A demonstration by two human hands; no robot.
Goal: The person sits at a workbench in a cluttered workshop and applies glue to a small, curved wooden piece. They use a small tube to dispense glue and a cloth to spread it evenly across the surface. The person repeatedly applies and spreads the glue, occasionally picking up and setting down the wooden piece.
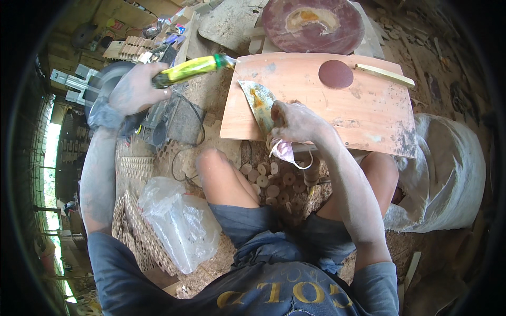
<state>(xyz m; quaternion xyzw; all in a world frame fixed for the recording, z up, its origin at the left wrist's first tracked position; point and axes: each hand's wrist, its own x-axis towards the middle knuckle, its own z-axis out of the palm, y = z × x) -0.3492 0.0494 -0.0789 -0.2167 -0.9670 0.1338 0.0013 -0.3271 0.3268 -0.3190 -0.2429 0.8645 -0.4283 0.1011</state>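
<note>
My left hand (138,87) is wrapped round a yellow-green bottle (192,69) with a green collar, tipped on its side. The bottle's pale nozzle reaches the upper left corner of a wooden board (295,100). My right hand (298,122) is closed on a curved, pale, blade-like piece (258,102) with orange-brown stains, its tip pointing up and left over the board. Just below that hand hangs a pink face mask (284,151) with white straps; I cannot tell whether the fingers hold it too. A round dark-red sanding disc (336,73) lies on the board.
A narrow wooden strip (385,75) lies at the board's right. Beyond the board is a large reddish disc (313,26). Several wooden discs (274,189) lie between my legs. Clear plastic (179,226) is at left, a white sack (448,174) at right, and a grinding machine (113,79) near my left hand.
</note>
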